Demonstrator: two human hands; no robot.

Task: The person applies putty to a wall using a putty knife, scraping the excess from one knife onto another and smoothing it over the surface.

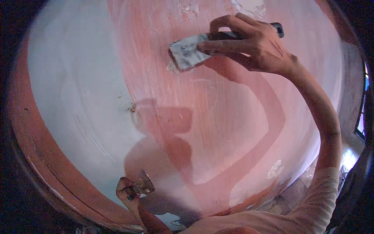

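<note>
High on the pink wall (230, 128), my right hand (259, 45) is closed around a putty knife (189, 51) with a black handle and a broad blade smeared white. Its fingers stretch along the handle and onto the blade, whose edge lies at the wall over a small pale filler patch (172, 67). Low on the left, my left hand (126, 190) grips a second, smaller-looking scraper (145, 183). That blade points upward and carries some pale material; the hand hides most of its handle.
Left of the pink runs a pale blue-white band (74, 89), then a reddish-brown border (50, 156). White filler patches show at the top (249, 7) and lower right (276, 169). A small crumbly hole (131, 107) sits near the colour boundary. My shadow falls across the wall; floor tiles (294, 191) appear lower right.
</note>
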